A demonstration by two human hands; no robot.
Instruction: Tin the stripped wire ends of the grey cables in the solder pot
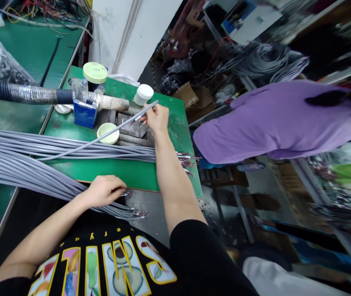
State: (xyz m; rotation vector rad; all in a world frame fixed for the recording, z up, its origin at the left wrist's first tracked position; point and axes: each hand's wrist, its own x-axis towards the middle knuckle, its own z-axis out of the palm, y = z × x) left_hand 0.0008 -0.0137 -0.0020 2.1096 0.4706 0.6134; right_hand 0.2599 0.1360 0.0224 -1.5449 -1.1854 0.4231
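Observation:
My right hand (157, 118) is closed around a grey cable (114, 130) near its end. The cable slants up from the bundle, and its wire ends point down-left beneath my fingers, over a dark metal block (134, 125). My left hand (107, 191) is closed at the table's front edge, over the lower cable bundle (52, 176). Thin stripped wires (128, 193) stick out by its fingertips. A second grey cable bundle (132, 153) lies across the green table, its reddish wire ends passing under my right forearm. Beside the block sits a shallow pale-green dish (108, 133).
A hose (24, 93) ends in a nozzle (114, 102) above the block, beside a blue box (84, 113). A white tub (144, 94) and a green-lidded jar (95, 73) stand behind. On the right, a person in a purple top (274, 119) is close to the table.

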